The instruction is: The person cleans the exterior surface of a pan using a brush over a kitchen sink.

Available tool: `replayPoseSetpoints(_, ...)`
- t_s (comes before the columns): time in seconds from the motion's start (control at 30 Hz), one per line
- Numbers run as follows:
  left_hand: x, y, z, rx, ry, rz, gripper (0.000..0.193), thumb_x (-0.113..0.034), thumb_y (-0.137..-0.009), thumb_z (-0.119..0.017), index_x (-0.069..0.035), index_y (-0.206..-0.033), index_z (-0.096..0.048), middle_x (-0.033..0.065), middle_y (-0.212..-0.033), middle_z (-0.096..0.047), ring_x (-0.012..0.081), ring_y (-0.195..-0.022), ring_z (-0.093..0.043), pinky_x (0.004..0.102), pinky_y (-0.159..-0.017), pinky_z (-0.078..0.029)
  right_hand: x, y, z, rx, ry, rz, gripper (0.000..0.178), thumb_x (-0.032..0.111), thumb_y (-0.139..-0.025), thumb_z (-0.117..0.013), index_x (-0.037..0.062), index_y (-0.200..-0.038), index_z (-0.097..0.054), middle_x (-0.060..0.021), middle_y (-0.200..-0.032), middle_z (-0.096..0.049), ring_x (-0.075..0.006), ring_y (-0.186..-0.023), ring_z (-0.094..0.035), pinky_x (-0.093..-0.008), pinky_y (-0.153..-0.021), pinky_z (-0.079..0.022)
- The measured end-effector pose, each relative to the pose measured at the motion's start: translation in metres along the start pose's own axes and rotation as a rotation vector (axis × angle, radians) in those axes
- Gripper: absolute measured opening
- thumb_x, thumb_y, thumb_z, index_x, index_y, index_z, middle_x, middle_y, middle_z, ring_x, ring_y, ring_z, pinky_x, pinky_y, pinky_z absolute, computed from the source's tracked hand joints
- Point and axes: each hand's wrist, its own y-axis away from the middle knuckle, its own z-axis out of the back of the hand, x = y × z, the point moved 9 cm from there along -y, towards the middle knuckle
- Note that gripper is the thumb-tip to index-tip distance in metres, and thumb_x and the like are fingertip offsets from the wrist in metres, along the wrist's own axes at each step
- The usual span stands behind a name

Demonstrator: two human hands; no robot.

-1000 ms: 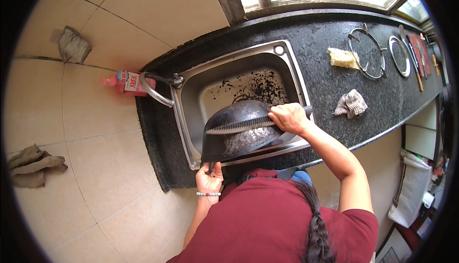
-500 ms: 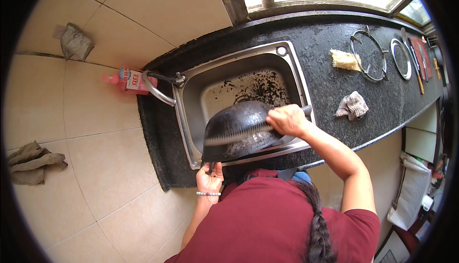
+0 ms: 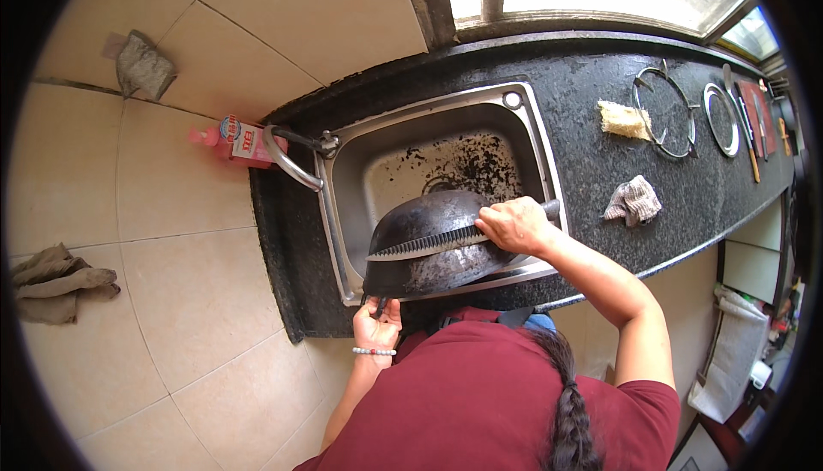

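Note:
A blackened wok [image 3: 429, 214] is tilted on its side over the near edge of the steel sink [image 3: 329, 240], its scorched outer surface facing up. My left hand [image 3: 377, 325] grips the wok's small loop handle at the lower left, fingers curled from below. In my right hand [image 3: 518, 224] is a saw [image 3: 420, 246] with a long toothed metal blade, which lies across the wok's outer side. A dark handle end pokes out to the right of that fist. Black flakes are scattered over the sink floor beyond the wok.
A curved faucet [image 3: 296, 169] and a pink detergent bottle [image 3: 244, 144] are at the sink's left. Rightward on the black counter [image 3: 583, 175] lie a loofah pad [image 3: 624, 120], a pronged metal ring [image 3: 639, 98], a crumpled cloth [image 3: 633, 201], a silver ring [image 3: 710, 120] and several knives.
The saw blade was smeared by motion and now shows sharply, at nearly the same place on the wok. Both hands keep their holds. The whole view has shifted slightly.

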Motion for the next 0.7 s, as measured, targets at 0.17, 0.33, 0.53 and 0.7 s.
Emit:
replayPoseSetpoints(0.17, 0.007, -0.003, -0.012, -0.003, 0.049, 0.002, 0.017, 0.002, -0.080, -0.042, 0.000, -0.073, -0.057, 0.0147, -0.079, -0.067, 0.0288, -0.073, -0.067, 0.0415, -0.078, -0.058, -0.015, -0.015, 0.001, -0.002, 0.055, -0.098, 0.030, 0.033, -0.091, -0.050, 0.0102, -0.073, -0.054, -0.0080, -0.057, -0.060, -0.0270, -0.052, -0.063, -0.0386, -0.046, -0.049)
replayPoseSetpoints(0.33, 0.007, 0.000, -0.013, 0.012, 0.061, 0.008, 0.015, 0.003, -0.078, -0.042, 0.001, -0.073, -0.056, 0.0150, -0.080, -0.067, 0.0293, -0.074, -0.067, 0.0410, -0.079, -0.058, 0.005, -0.021, 0.010, -0.012, 0.041, 0.012, 0.029, 0.032, -0.090, -0.052, 0.0105, -0.070, -0.054, -0.0087, -0.058, -0.060, -0.0270, -0.053, -0.063, -0.0386, -0.047, -0.050)
replayPoseSetpoints(0.53, 0.007, 0.000, -0.007, 0.022, 0.060, 0.017, 0.015, 0.003, -0.079, -0.041, 0.001, -0.076, -0.056, 0.0157, -0.084, -0.067, 0.0294, -0.077, -0.067, 0.0408, -0.079, -0.058, 0.025, -0.018, 0.011, -0.025, 0.043, 0.106, 0.028, 0.032, -0.089, -0.054, 0.0111, -0.070, -0.052, -0.0073, -0.058, -0.059, -0.0257, -0.053, -0.063, -0.0379, -0.047, -0.050)
replayPoseSetpoints(0.7, 0.011, 0.002, -0.015, -0.002, 0.066, 0.010, 0.017, 0.002, -0.080, -0.041, 0.002, -0.078, -0.057, 0.0160, -0.086, -0.068, 0.0295, -0.078, -0.067, 0.0404, -0.078, -0.058, 0.000, -0.025, 0.004, -0.048, 0.096, -0.023, 0.026, 0.032, -0.089, -0.054, 0.0113, -0.073, -0.054, -0.0081, -0.058, -0.060, -0.0263, -0.053, -0.063, -0.0380, -0.047, -0.050)
